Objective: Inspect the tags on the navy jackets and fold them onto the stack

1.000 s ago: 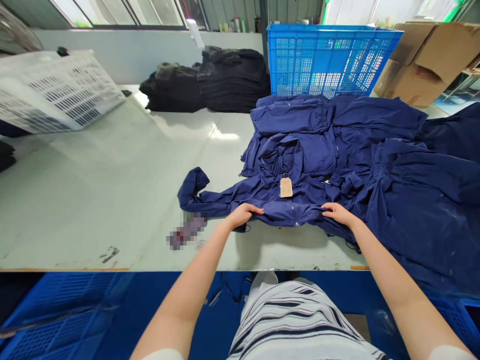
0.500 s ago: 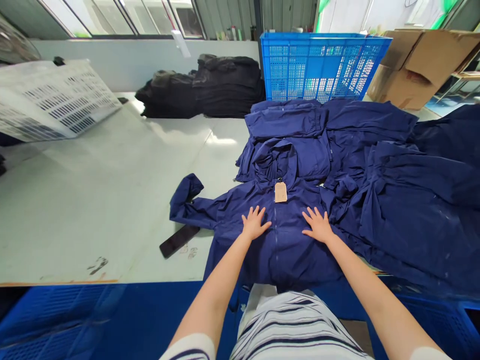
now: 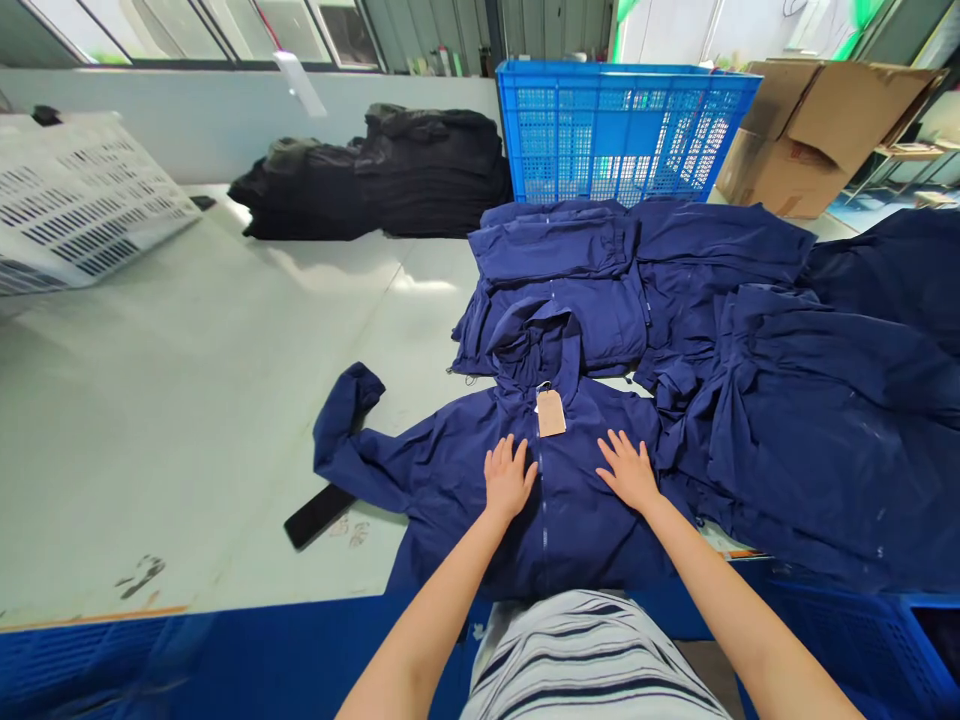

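Observation:
A navy hooded jacket [image 3: 450,480] lies front up at the near edge of the pale table [image 3: 187,400], zip running down its middle and one sleeve stretched out to the left. A tan paper tag [image 3: 550,412] hangs at its collar. My left hand [image 3: 508,478] lies flat and open on the chest just left of the zip. My right hand [image 3: 628,470] lies flat and open just right of it, fingers spread. Neither hand holds anything.
A heap of navy garments [image 3: 787,400] covers the table's right side. A black phone [image 3: 319,515] lies left of the jacket. Dark folded clothes [image 3: 390,175], a blue crate [image 3: 622,130], a white crate [image 3: 75,200] and cardboard boxes [image 3: 817,130] stand farther back.
A second ago both hands gripped the jacket's bunched hem. They pulled it toward me and spread it out, and now rest flat on its chest.

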Available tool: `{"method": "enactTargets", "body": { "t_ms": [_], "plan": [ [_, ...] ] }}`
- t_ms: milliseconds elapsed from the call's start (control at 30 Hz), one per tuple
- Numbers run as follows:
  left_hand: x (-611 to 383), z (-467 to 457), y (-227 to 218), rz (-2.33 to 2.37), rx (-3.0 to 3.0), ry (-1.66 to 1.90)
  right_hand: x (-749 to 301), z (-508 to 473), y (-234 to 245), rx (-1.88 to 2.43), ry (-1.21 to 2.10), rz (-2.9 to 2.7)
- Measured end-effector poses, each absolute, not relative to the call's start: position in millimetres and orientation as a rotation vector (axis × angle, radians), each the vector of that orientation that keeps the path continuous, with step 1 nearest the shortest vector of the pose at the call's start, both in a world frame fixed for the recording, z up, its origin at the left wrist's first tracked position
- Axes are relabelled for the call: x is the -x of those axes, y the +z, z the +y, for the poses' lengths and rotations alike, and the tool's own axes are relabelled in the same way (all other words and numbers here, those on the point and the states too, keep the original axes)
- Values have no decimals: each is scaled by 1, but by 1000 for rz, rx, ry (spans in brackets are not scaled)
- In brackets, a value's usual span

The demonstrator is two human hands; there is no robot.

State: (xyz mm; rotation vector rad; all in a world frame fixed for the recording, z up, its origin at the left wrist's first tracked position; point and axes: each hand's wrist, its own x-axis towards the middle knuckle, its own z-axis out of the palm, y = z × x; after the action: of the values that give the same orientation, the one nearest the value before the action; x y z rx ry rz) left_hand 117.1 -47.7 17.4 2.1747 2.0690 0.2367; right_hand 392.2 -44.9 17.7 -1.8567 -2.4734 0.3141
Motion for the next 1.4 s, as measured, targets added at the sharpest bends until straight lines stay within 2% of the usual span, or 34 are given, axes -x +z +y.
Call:
{"method": "enactTargets", "body": {
  "t_ms": [167,300,467,567,633,700,800,967,1100,1200,1300,1400],
  "plan": [
    [-124,-14,7,1995,-2176,116,-378,-24,9,1948,380,-2523],
    [-120,-13,-4,2034,-2209,139,-400,5,32,1910,475,-2404],
    [-117,-13,-5,2038,-2229,176,-450,57,81,2068,48,-1950],
    [-118,-13,-3,2040,-2215,166,-474,85,91,2224,-99,-1722],
    [-118,-13,-2,2039,-2205,165,-486,99,89,2331,9,-1598],
    [-118,-13,-1,2033,-2192,170,-495,112,87,2343,257,-1525],
    [-117,-13,-1,2019,-2177,195,-508,131,100,2207,499,-1528],
    [-116,-13,-3,2009,-2166,230,-516,154,175,1684,421,-1145],
    [-117,-14,-3,1990,-2139,317,-485,133,221,1371,370,-997],
    [-113,-11,-1,1923,-1987,522,-436,90,214,1351,287,-1085],
    [-94,-6,4,1813,-1482,924,-383,38,178,1394,206,-1357],
    [-60,-3,11,1580,-825,1205,-351,2,133,1114,504,-2027]
  ]
}}
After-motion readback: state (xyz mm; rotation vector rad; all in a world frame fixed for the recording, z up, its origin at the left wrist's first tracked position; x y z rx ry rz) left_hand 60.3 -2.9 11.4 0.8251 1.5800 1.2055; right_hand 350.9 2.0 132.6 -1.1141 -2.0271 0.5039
